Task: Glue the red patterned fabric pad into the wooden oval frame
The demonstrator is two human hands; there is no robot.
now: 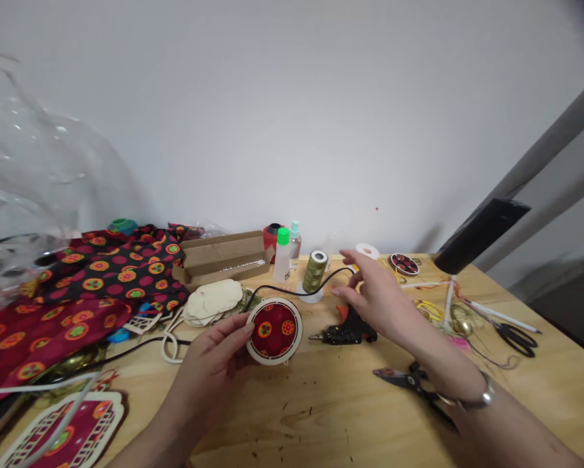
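My left hand grips the left edge of a round ornament, a pale ring filled with dark red flowered fabric. It is held up above the table, its patterned face towards me. My right hand hovers over the table with thumb and fingers apart, holding nothing. Below it lies a black hot glue gun with an orange trigger, its nozzle pointing left. Behind, between the hands, stands a spool of olive thread. Scissors with dark handles lie under my right forearm, partly hidden.
Patterned fabric heaps at the left, beside an open cardboard box. Pale cut-out shapes are stacked nearby. A green-capped bottle stands at the back. Black-handled scissors and a pencil lie right. A black cord crosses the table.
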